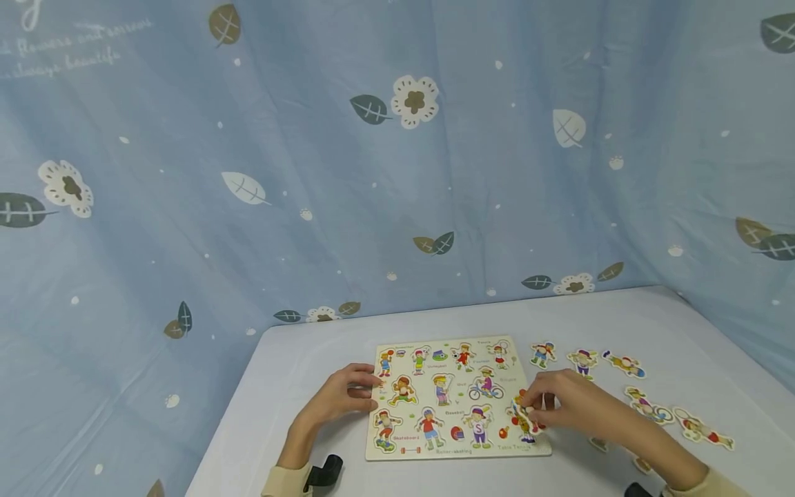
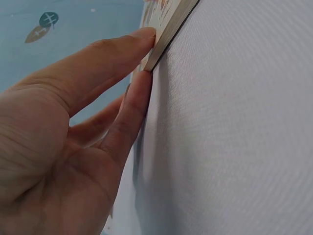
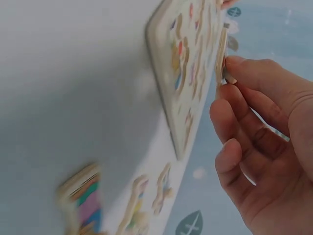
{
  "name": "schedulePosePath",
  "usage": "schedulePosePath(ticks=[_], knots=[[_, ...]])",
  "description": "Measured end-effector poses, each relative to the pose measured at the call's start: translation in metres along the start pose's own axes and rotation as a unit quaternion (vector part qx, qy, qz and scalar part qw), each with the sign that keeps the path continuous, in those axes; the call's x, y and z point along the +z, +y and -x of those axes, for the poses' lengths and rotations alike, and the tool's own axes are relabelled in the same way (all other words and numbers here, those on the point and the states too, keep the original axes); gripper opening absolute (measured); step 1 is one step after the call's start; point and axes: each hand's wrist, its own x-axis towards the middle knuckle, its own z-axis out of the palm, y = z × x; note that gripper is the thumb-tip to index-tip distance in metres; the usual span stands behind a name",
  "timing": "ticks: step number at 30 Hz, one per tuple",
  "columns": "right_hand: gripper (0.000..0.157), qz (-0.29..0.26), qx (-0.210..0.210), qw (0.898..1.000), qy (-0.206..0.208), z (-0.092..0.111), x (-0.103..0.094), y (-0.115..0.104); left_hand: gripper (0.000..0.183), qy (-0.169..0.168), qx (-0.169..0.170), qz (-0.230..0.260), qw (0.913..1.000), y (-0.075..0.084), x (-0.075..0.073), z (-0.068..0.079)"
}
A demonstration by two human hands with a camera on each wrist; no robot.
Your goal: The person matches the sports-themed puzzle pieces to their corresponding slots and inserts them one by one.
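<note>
Apparently fitting a piece (image 3: pixel 221 58) pinched in right hand (image 1: pixel 562 399) at right of the board (image 1: pixel 424 386), touching its left edge with relaxed left hand (image 1: pixel 341 392), next likely needing alignment.

Soft shadows fall across the tablecloth (image 2: pixel 234 122), and puzzle pieces (image 3: pixel 89 205) blur beneath the right wrist.

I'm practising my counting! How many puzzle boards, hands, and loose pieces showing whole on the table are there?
Puzzle board: 1
Hands: 2
Loose pieces showing whole: 5
Total: 8
</note>
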Motion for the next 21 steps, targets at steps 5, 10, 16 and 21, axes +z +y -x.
schedulePosePath(ticks=[5, 10, 16, 21], knots=[[0.008, 0.008, -0.002, 1.000, 0.004, -0.026, 0.005, -0.008, 0.043, 0.004, 0.004, -0.013, 0.9999, -0.001, 0.000, -0.001], [0.008, -0.008, 0.000, 1.000, 0.002, -0.052, 0.012, -0.015, 0.042, 0.009, 0.013, -0.023, 0.9996, -0.003, 0.001, -0.002], [0.007, 0.005, 0.005, 1.000, 0.023, -0.081, 0.026, -0.017, 0.041, 0.011, 0.012, -0.029, 0.9994, -0.004, 0.001, -0.002], [0.006, 0.015, -0.008, 0.999, 0.029, -0.106, 0.040, -0.020, 0.037, 0.020, 0.014, -0.047, 0.9986, -0.005, 0.001, -0.001]])
